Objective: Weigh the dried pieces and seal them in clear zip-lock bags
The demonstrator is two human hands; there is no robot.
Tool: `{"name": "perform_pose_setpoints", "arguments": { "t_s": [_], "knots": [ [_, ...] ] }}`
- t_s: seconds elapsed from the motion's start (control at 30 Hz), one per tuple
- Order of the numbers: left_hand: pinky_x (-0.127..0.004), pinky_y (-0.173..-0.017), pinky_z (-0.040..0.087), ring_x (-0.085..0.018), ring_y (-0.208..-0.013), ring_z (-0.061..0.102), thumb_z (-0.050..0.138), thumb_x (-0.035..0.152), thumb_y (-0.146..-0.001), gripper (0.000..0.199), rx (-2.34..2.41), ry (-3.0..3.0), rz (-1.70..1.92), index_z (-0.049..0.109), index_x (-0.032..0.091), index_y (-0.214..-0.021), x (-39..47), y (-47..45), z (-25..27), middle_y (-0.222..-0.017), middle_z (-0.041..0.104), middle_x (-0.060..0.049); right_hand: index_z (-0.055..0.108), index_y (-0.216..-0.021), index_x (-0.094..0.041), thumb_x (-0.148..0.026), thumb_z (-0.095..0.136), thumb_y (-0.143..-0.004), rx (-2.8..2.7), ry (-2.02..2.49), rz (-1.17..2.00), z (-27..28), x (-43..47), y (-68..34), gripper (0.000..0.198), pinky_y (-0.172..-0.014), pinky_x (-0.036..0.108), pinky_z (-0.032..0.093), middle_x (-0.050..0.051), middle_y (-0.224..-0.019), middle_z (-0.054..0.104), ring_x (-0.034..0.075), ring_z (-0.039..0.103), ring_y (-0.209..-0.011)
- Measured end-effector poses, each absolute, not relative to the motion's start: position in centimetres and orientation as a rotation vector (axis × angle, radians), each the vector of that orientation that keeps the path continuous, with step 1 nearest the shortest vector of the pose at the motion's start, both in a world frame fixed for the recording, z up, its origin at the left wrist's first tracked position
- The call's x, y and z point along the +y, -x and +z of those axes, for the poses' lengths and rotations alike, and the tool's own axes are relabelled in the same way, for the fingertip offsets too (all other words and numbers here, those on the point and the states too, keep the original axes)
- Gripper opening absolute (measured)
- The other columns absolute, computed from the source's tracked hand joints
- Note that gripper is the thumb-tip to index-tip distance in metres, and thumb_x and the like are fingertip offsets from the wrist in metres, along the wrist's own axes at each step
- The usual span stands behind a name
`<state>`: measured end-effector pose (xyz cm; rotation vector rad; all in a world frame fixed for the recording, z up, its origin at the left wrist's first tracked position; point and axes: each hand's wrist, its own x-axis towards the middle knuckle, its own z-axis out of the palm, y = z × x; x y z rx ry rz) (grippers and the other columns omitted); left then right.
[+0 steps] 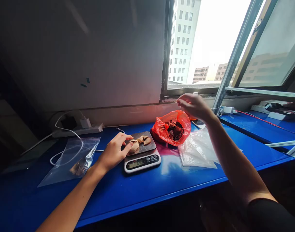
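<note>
My left hand (116,149) is at the left side of a digital kitchen scale (143,164), its thumb and fingers closed around a pale tan dried piece (134,147) on the weighing plate. More dried pieces (145,140) lie beside it on the plate. The lit display shows digits too small to read surely. Behind and right of the scale sits an open red plastic bag (162,130) holding dark reddish-brown dried pieces (176,130). My right hand (192,104) hovers above the bag's far right rim, fingers loosely bent, with nothing visible in them.
A clear zip bag (72,161) with a few tan pieces lies left on the blue table (176,183). Flat clear bags (198,149) are stacked right of the red bag. A power strip (95,129) with a white cable runs along the wall. A metal frame (231,61) stands right, by the window.
</note>
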<state>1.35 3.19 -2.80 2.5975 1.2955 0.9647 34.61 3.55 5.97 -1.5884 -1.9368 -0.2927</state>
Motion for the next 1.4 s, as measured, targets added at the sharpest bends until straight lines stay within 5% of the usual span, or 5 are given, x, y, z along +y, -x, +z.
{"name": "perform_pose_setpoints", "arguments": {
  "t_s": [0.13, 0.33, 0.67, 0.97, 1.4],
  "knots": [
    [-0.032, -0.076, 0.051, -0.018, -0.081, 0.062, 0.047, 0.038, -0.088, 0.027, 1.325, -2.595, 0.945, 0.063, 0.019, -0.099, 2.9, -1.1, -2.5, -0.1, 0.063, -0.005, 0.068, -0.083, -0.012, -0.024, 0.057, -0.084, -2.049, 1.764, -0.199, 2.0, 6.6, -33.1, 0.016, -0.073, 0.028, 0.046, 0.01, -0.085, 0.07, 0.019, 0.064, -0.08],
    [-0.031, -0.081, 0.049, -0.019, -0.091, 0.061, 0.047, 0.044, -0.089, 0.029, 1.285, -2.599, 0.899, 0.063, 0.023, -0.1, 1.9, -1.4, -1.9, -0.102, 0.063, -0.003, 0.07, -0.083, -0.01, -0.014, 0.056, -0.076, -2.008, 1.864, -0.153, -2.5, 8.2, -34.0, 0.016, -0.076, 0.03, 0.045, 0.017, -0.094, 0.07, 0.027, 0.065, -0.092],
    [-0.03, -0.082, 0.049, -0.019, -0.093, 0.06, 0.046, 0.044, -0.089, 0.029, 1.249, -2.604, 0.878, 0.063, 0.023, -0.102, 1.8, -1.2, -1.7, -0.102, 0.063, -0.003, 0.067, -0.099, -0.016, -0.024, 0.047, -0.085, -1.741, 1.531, 0.127, -1.8, 8.5, -36.7, 0.026, -0.078, 0.025, 0.051, 0.007, -0.103, 0.071, 0.016, 0.066, -0.089],
    [-0.028, -0.084, 0.049, -0.018, -0.095, 0.06, 0.047, 0.042, -0.091, 0.027, 1.215, -2.618, 0.848, 0.062, 0.025, -0.104, 1.9, -1.3, -1.8, -0.103, 0.063, -0.001, 0.06, -0.079, -0.015, -0.037, 0.07, -0.068, -1.413, 1.172, 0.733, -1.0, 7.1, -36.0, 0.027, -0.058, 0.026, 0.049, 0.006, -0.076, 0.068, 0.014, 0.061, -0.063],
    [-0.03, -0.08, 0.05, -0.018, -0.087, 0.062, 0.05, 0.039, -0.089, 0.025, 1.127, -2.676, 1.029, 0.062, 0.021, -0.102, 1.0, -1.7, -1.4, -0.098, 0.065, -0.003, 0.046, -0.075, -0.019, -0.044, 0.066, -0.076, -1.673, 0.916, 0.879, -0.3, 2.9, -28.6, 0.032, -0.051, 0.021, 0.04, -0.003, -0.063, 0.056, 0.01, 0.055, -0.058]
  ]
}}
